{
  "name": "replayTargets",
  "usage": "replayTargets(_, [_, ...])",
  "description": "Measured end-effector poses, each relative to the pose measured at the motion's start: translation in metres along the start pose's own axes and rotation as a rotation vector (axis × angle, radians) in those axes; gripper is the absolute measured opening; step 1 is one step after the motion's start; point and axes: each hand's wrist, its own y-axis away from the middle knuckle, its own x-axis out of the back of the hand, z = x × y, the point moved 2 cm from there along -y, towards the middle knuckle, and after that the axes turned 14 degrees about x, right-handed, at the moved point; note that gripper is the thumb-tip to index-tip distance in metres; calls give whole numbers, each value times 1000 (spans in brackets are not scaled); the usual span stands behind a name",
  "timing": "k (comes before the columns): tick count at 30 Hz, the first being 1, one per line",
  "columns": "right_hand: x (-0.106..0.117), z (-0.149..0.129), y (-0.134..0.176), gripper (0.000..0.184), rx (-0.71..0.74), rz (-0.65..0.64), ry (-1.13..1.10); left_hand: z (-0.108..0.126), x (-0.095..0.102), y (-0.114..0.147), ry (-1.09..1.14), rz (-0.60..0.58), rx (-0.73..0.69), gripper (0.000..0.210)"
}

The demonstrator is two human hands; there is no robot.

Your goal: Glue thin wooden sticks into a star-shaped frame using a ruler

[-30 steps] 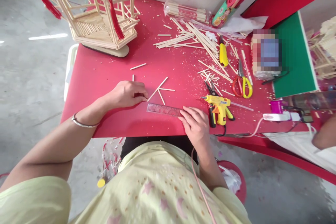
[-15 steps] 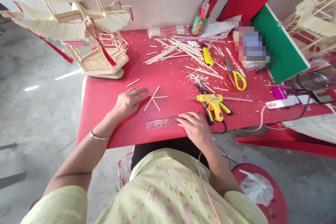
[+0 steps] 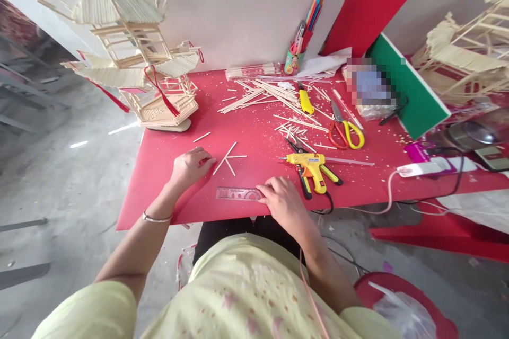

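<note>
My left hand [image 3: 191,169] rests on the red table with its fingers loosely bent and apart, nothing seen in them. Just right of its fingertips lies a small figure of thin wooden sticks [image 3: 227,158], one long stick with two shorter ones branching from it. My right hand [image 3: 284,202] grips the right end of a clear pinkish ruler [image 3: 236,194], pinching it between thumb and fingers near the table's front edge. A single short stick [image 3: 202,136] lies beyond my left hand. Right of the ruler, a yellow glue gun [image 3: 312,163] lies across black-and-yellow pliers [image 3: 330,175].
A pagoda model of sticks [image 3: 167,108] stands at the back left. Loose sticks [image 3: 244,100], a yellow cutter [image 3: 305,101] and scissors [image 3: 350,135] lie farther back. Behind them is a pen cup [image 3: 293,61]. A power strip [image 3: 421,168] with cables sits at right.
My left hand's fingers have bent inward and drawn back slightly from the stick figure. My right hand still holds the ruler. The head view has tilted up, showing the pagoda's roof.
</note>
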Motion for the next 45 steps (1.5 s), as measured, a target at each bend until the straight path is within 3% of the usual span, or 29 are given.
replayTargets(5, [8,-1,-12,16,-50,-206,-53,-5,-9,13,24,-18,112,33])
replayTargets(8, [14,-4,-10,4,-84,-227,-111,-9,-13,23,58,-28,93,30])
replayTargets(13, [48,2,-29,32,-208,-37,-62,-4,-16,34,128,-77,4,26])
replayTargets(15, [61,10,-59,39,-263,-11,41,0,-17,36,139,-108,-30,27])
replayTargets(17, [64,24,-100,43,-303,-74,111,3,-17,38,154,-131,-64,29])
replayTargets(20, [45,52,-167,41,-298,-260,65,-3,-12,37,169,-110,-51,30])
replayTargets(23, [18,78,-217,42,-279,-317,33,-21,-2,30,120,-4,84,31])
replayTargets(25, [4,89,-237,45,-268,-332,24,-35,5,22,53,56,184,34])
replayTargets(28, [-7,93,-249,41,-244,-296,54,-47,11,9,-30,43,239,37])
replayTargets(32, [-15,77,-255,39,-145,-231,83,-47,8,-5,-92,-42,219,30])
replayTargets(37, [-45,40,-276,30,41,-333,-11,-42,0,-8,-63,-75,184,17])
replayTargets(42, [-60,24,-301,22,41,-437,9,-51,0,2,-77,-68,107,23])
replayTargets(45, [-58,8,-298,19,42,-459,37,-64,5,2,-99,-43,107,23])
